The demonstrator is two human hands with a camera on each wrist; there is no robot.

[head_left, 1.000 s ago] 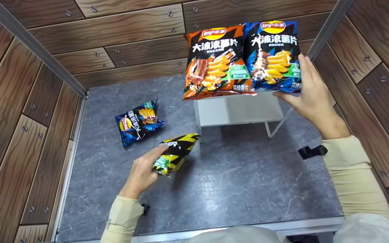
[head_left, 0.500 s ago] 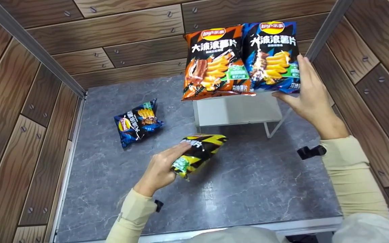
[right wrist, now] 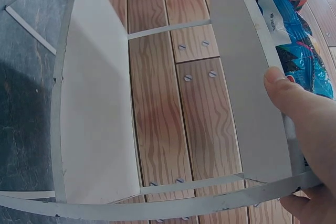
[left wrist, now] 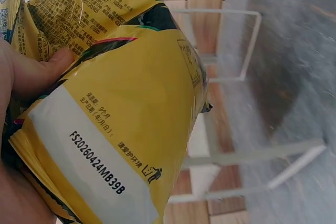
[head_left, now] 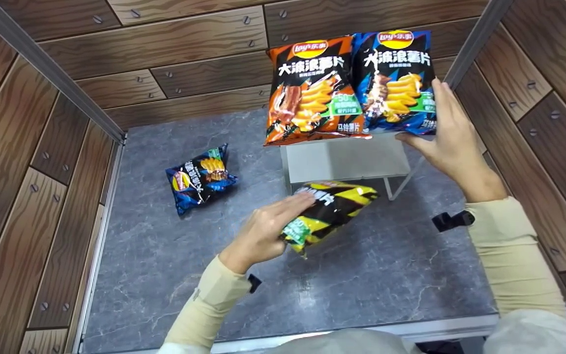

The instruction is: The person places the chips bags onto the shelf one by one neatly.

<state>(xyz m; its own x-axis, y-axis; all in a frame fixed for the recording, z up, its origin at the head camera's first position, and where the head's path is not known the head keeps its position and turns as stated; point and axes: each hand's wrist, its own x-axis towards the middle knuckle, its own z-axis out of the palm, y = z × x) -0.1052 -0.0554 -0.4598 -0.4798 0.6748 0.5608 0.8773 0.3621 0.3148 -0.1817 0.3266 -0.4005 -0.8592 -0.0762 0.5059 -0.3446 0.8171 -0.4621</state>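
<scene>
My left hand grips a yellow and black bag of potato chips by one end, tilted above the grey tabletop in front of the rack. In the left wrist view the yellow back of that chip bag fills much of the frame, with my thumb pressed into it. My right hand holds the right corner of a white two-tier shelf rack. The right wrist view has the thumb over the upper shelf's front edge, beside a blue chip bag; the other fingers are partly hidden.
An orange chip bag and a blue chip bag sit side by side on the upper tier. Another blue chip bag lies on the grey tabletop at left. Wood-patterned walls enclose the back and both sides.
My left hand has carried the yellow chip bag rightward and slightly up, toward the front of the rack. The right hand and the other bags have stayed in place.
</scene>
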